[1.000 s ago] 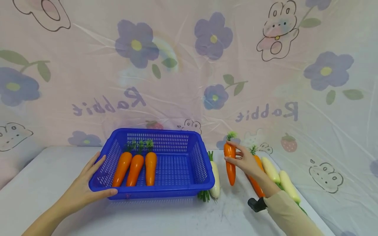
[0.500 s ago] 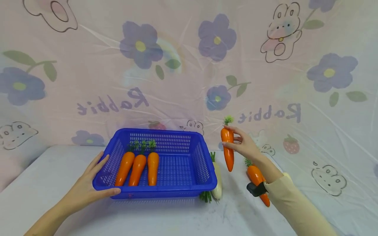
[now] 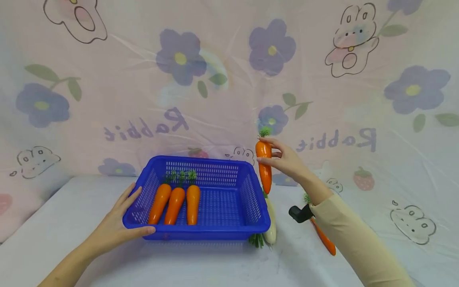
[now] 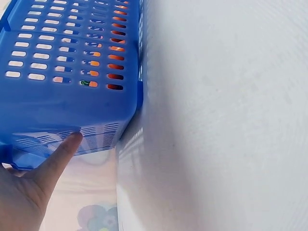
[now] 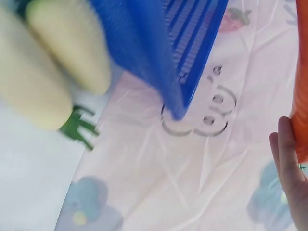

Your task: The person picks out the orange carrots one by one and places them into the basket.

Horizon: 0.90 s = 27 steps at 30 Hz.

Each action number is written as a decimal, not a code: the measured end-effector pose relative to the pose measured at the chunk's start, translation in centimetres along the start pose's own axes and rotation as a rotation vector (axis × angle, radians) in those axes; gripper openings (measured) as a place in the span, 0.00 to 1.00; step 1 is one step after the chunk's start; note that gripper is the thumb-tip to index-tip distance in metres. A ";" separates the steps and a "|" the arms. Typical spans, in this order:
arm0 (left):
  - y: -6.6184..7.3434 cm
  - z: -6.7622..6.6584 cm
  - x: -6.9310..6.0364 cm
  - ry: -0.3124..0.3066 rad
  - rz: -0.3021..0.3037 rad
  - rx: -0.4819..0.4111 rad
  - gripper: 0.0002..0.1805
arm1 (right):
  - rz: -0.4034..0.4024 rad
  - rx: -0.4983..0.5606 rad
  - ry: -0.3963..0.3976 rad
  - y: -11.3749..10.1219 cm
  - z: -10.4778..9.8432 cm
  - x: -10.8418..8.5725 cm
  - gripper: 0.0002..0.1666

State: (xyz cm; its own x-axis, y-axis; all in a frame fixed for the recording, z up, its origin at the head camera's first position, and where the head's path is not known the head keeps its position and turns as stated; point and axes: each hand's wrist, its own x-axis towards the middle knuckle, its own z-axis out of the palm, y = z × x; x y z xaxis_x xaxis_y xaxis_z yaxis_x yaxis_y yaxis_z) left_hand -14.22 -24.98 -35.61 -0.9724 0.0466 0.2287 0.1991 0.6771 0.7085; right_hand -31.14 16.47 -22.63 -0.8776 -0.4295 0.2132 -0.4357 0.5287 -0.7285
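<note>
In the head view, my right hand [image 3: 288, 161] pinches an orange carrot [image 3: 264, 163] near its leafy top. The carrot hangs tip down, just above the right rim of a blue basket [image 3: 204, 229]. My left hand [image 3: 111, 227] rests spread against the basket's left front corner, thumb along the front rim, fingers on the left side. Inside the basket lie three carrots [image 3: 174, 206], side by side at the left. The left wrist view shows one straight finger touching the basket's slotted wall [image 4: 67, 103]. At the right wrist view's edge, the held carrot [image 5: 302, 91] is partly cut off.
White radishes [image 3: 271, 223] lie against the basket's right side; two radishes [image 5: 36, 77] show blurred in the right wrist view. Another carrot [image 3: 324, 238] lies on the white table [image 3: 201, 267], partly behind the right sleeve. A printed cloth [image 3: 229, 103] hangs behind.
My right hand has lifted the carrot up and left, toward the basket. The left hand stays at the basket's corner. The view has shifted, and the right sleeve now hides the pale radishes at far right.
</note>
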 end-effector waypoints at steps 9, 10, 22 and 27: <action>0.0 0.2 0.2 -0.006 -0.005 -0.009 0.60 | 0.014 0.013 -0.056 -1.6 2.2 2.1 0.39; 0.0 0.1 0.2 -0.003 -0.004 -0.010 0.60 | 0.010 0.019 -0.059 -1.7 2.4 2.3 0.39; 0.3 -0.1 0.1 0.007 -0.002 -0.018 0.59 | -0.023 0.042 -0.109 -2.8 5.4 4.1 0.39; 0.4 -0.1 0.1 0.000 -0.003 -0.016 0.59 | -0.032 0.047 -0.123 -2.6 6.5 4.6 0.38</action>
State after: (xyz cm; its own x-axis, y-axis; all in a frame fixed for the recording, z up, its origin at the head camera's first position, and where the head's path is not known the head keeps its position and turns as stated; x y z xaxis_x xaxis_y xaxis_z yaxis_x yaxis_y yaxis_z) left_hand -14.27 -24.84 -35.23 -0.9729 0.0444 0.2268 0.1981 0.6653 0.7198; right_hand -32.69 8.36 -23.97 -0.8308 -0.5338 0.1573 -0.4507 0.4796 -0.7529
